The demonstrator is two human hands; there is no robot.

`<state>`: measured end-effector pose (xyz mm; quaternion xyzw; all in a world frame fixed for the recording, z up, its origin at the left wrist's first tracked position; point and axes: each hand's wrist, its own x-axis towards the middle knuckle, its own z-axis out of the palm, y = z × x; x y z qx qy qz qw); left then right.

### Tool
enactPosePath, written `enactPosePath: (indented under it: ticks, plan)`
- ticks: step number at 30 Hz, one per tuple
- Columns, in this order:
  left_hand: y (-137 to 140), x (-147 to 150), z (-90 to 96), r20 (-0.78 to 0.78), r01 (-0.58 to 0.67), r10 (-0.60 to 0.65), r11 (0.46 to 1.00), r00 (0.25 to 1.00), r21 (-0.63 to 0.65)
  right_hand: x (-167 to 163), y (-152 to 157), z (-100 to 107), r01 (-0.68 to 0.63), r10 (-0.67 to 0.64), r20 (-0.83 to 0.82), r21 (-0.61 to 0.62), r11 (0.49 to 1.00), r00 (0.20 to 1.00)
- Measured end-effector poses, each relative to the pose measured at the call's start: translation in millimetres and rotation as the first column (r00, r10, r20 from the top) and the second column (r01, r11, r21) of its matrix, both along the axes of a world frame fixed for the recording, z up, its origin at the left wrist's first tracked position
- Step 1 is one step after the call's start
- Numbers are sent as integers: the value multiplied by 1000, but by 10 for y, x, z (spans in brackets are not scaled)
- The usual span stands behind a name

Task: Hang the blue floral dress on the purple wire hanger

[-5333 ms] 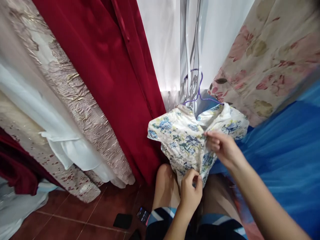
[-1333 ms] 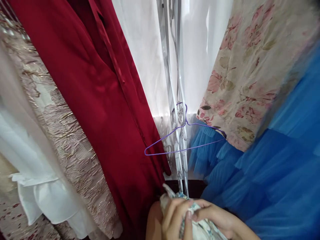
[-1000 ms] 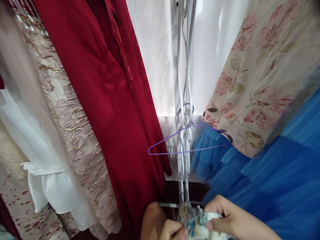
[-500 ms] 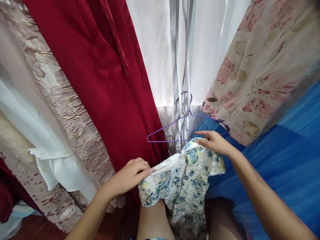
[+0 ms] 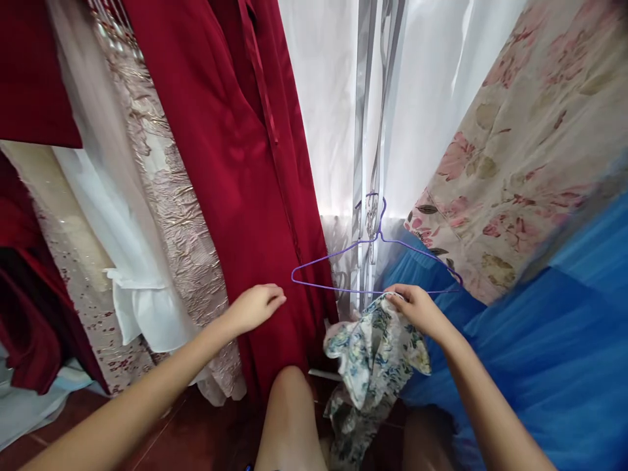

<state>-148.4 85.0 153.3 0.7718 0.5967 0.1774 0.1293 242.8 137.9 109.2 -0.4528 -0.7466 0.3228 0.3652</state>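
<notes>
My right hand (image 5: 411, 306) pinches the edge of a white blouse-like garment (image 5: 375, 353) with a blue and yellow floral print. The cloth hangs gathered below my fingers, its lower part falling beside my knee. Right at those fingers runs the bottom bar of a purple hanger (image 5: 333, 288); whether I grip the bar too, I cannot tell. The hanger is upright, its hook in front of pale hanging ribbons (image 5: 366, 131). My left hand (image 5: 256, 307) is away from the garment, in front of a red satin garment (image 5: 245, 216), fingers loosely bent, thumb apart, holding nothing.
Long garments hang all around: white cloth (image 5: 318, 98) behind the hanger, pink floral fabric (image 5: 490, 196) and blue tulle (image 5: 530, 340) on the right, textured pinkish fabric (image 5: 171, 196) on the left. My bare knee (image 5: 292, 405) is below, above a reddish tiled floor (image 5: 171, 432).
My left hand has let go of the floral garment and moved left. That side of the garment has dropped and folded. My right hand still holds its edge, slightly lower, closer to the hanger bar.
</notes>
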Motion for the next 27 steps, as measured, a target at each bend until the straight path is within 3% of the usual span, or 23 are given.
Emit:
enactPosePath:
  ticks: [2,6,10,15,18,22,24,27]
  plan:
    - [17,267,-193,322,121,-90,990,942,-77,-26,-24,-3,-7,7,-10,-3,1000,1000]
    - [250,924,-690,568,251,-121,955,814,-156,-37,-56,5,-21,20,-29,-23,1000,999]
    - [507,1300,-1111,645,332,-119,917,755,-219,2,-100,21,-25,23,-37,-47,999,999]
    - [540,1245,-1522,673,481,-113,785,731,-391,-33,-149,1,-16,14,-58,-36,999,998]
    - [454,1236,-1735,699,489,-58,756,713,-436,-105,-158,-55,-17,16,-73,-17,1000,997]
    - [331,1296,-1864,726,480,26,734,687,-481,-140,-169,-97,5,-5,-59,-9,1000,998]
    - [289,1286,-1836,733,468,55,737,678,-488,-116,-176,-89,23,-23,-50,-3,1000,998]
    - [297,1149,-1685,727,410,71,786,683,-462,-53,-175,-79,53,-53,-18,12,999,998]
